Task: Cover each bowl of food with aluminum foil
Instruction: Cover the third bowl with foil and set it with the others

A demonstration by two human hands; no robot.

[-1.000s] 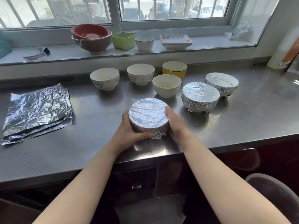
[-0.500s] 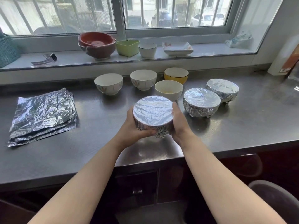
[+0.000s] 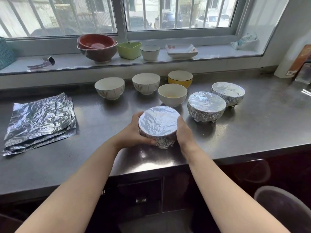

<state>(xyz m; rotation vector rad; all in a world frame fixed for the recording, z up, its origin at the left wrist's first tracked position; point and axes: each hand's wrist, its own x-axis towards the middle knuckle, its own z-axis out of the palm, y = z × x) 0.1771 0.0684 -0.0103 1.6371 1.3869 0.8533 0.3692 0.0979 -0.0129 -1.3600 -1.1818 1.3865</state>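
Note:
A foil-covered bowl (image 3: 159,124) is held just above the steel counter (image 3: 252,132) near its front edge. My left hand (image 3: 133,133) grips its left side and my right hand (image 3: 184,132) its right side. Two more foil-covered bowls (image 3: 206,105) (image 3: 228,92) stand to the right. Behind the held bowl are uncovered bowls: a white one with yellowish food (image 3: 172,94), two white patterned ones (image 3: 109,87) (image 3: 146,82) and a yellow one (image 3: 180,78). A stack of foil sheets (image 3: 40,120) lies at the left.
The window sill (image 3: 67,62) carries stacked red-brown bowls (image 3: 97,47), a green dish (image 3: 129,49), a white cup (image 3: 149,52), square plates (image 3: 181,50) and a watch (image 3: 42,63). A round stool (image 3: 282,207) stands at the lower right.
Both hands have lifted the foil-covered bowl off the counter and carried it slightly away from me. The other bowls and the foil stack have stayed put.

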